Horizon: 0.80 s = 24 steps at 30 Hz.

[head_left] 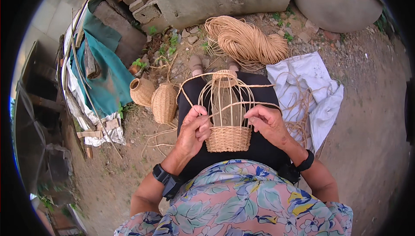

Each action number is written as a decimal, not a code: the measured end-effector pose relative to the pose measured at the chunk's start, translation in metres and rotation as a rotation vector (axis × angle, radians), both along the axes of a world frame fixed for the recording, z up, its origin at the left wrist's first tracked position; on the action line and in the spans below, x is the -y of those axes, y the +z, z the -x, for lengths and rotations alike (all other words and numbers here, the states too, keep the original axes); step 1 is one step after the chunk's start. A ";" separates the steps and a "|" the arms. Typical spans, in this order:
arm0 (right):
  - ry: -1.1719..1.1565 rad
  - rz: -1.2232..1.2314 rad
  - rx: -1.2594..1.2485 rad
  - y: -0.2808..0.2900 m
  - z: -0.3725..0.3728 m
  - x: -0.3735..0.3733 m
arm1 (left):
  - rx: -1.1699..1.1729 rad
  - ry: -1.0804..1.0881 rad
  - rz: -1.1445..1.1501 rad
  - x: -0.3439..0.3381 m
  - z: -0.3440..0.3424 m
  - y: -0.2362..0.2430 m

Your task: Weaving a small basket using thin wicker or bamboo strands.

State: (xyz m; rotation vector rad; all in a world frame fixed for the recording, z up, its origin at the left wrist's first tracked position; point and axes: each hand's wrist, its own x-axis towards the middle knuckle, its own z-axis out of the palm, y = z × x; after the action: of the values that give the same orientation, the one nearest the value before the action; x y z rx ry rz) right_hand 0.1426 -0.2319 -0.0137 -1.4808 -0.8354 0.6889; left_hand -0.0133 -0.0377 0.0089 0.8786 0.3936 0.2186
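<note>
On my lap rests a half-woven wicker basket (228, 139). Its base part is tightly woven, bare upright stakes rise from it, and a narrow woven collar (225, 78) gathers them at the far end. My left hand (195, 125) is closed at the basket's left side, pinching a tan cord (233, 104) that crosses the stakes to the right. At the right side my right hand (264, 121) has its fingers curled in beside the stakes. What its fingertips hold, if anything, is too small to make out.
Two finished-looking woven vessels (164, 103) are on the ground to the left. A big coil of tan cord (248, 41) lies beyond my feet. Right of my legs, loose strands lie on a white sheet (320, 93). Teal cloth (101, 63) and sticks are at the far left.
</note>
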 end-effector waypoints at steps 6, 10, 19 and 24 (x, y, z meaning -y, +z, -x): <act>0.038 -0.003 0.258 0.024 0.011 -0.014 | -0.011 0.010 0.002 0.002 0.000 -0.002; 0.167 -0.076 0.508 0.026 0.012 -0.028 | -0.018 0.001 -0.013 0.002 0.001 -0.001; 0.134 -0.097 0.413 0.028 0.011 -0.033 | 0.021 -0.013 0.013 -0.001 0.003 -0.005; -0.339 -0.086 0.479 0.045 -0.045 -0.030 | -0.005 -0.042 -0.074 0.002 0.004 -0.003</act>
State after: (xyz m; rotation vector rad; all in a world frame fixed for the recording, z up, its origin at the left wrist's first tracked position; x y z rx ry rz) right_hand 0.1876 -0.2022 0.0308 -1.6827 -0.9260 0.0396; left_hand -0.0169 -0.0393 0.0064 0.9596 0.3732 0.1931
